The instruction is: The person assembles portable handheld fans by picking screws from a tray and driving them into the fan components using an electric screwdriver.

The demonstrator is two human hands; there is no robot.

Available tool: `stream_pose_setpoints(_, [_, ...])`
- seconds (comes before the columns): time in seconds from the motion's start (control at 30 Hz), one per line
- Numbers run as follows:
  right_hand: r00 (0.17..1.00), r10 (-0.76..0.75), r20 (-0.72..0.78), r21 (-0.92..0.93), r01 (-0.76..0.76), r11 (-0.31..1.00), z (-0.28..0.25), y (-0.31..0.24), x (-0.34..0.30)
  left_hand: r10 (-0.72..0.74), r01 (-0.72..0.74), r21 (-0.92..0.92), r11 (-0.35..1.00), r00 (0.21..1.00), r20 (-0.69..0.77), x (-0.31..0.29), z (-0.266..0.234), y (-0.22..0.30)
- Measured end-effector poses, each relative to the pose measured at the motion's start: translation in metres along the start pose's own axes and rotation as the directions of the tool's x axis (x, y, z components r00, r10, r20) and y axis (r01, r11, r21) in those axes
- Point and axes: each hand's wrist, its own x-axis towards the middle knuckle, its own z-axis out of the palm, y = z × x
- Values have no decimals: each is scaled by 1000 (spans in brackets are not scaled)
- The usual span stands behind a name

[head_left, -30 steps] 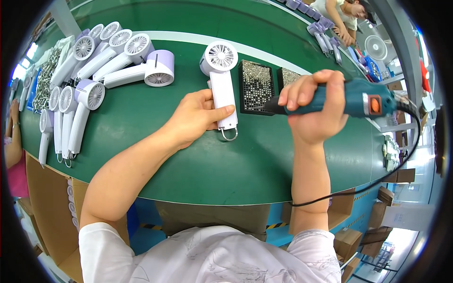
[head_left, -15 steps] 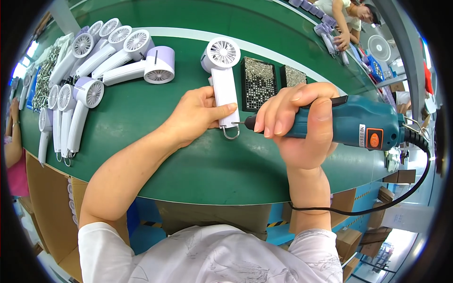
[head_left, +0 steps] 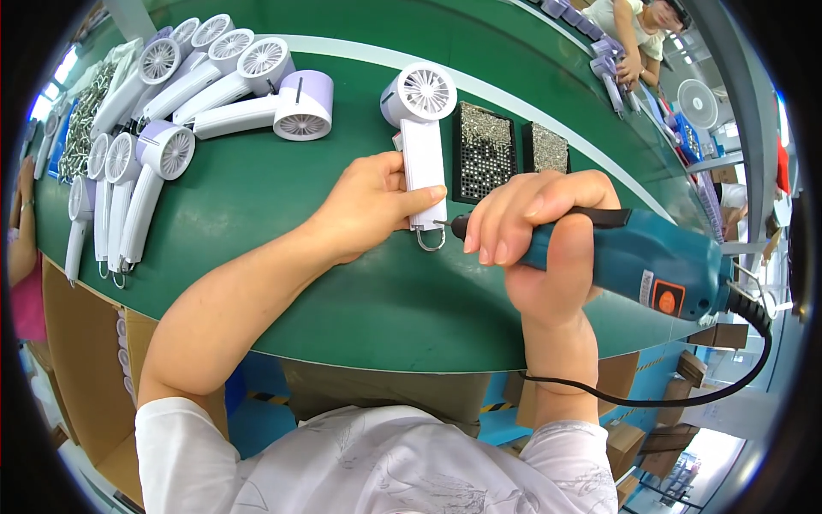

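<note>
My left hand (head_left: pixel 372 201) is closed round the handle of a white handheld fan (head_left: pixel 423 158), thumb across its front. The fan lies with its round grille head away from me and a metal loop at its near end. In my right hand (head_left: pixel 548 231) is a teal electric screwdriver (head_left: pixel 651 261), lying nearly level and pointing left. Its thin bit reaches the lower right edge of the fan handle, beside the loop; whether the tip touches a screw is too small to tell. Just beyond the screwdriver stands a black screw tray (head_left: pixel 484 154) partly filled with small screws.
A second black tray of screws (head_left: pixel 546 147) sits right of the first. Several white and lilac fans (head_left: pixel 141 184) lie at the left, near a heap of metal clips (head_left: pixel 83 128). The screwdriver's black cable (head_left: pixel 685 401) loops down at right. Another person (head_left: pixel 634 43) works across the green table (head_left: pixel 360 321).
The screwdriver's rear end has dipped, and its bit has shifted slightly off the fan's end face to the handle's right edge. The whole view has shifted a little; both grips stay the same.
</note>
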Motion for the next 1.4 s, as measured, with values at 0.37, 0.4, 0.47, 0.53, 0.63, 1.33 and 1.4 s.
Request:
stream_pose_setpoints(0.37, [996,37,77,81,-43,996,-5,-8,-4,-60,60,-19,998,998,22,2,-8,0])
stream_pose_setpoints(0.4, [996,38,85,75,-44,996,-5,-10,-3,-58,59,-21,998,998,23,3,-7,0])
stream_pose_setpoints(0.47, [994,26,102,62,-33,998,-7,-11,-2,-66,66,-23,998,998,12,3,-5,2])
stream_pose_setpoints(0.53, [992,17,121,53,-24,998,-5,-10,-2,-62,62,-28,998,998,9,2,-3,2])
stream_pose_setpoints(0.63, [998,-23,58,92,17,996,-4,1,-2,-44,44,-37,998,999,4,2,-4,-3])
stream_pose_setpoints(1.33, [1000,-10,4,14,10,1000,1,14,9,19,-19,36,999,1000,0,5,1,-3])
stream_pose_setpoints(1.4, [998,-60,17,-13,60,998,-2,14,7,41,-41,20,999,999,-8,8,4,-8])
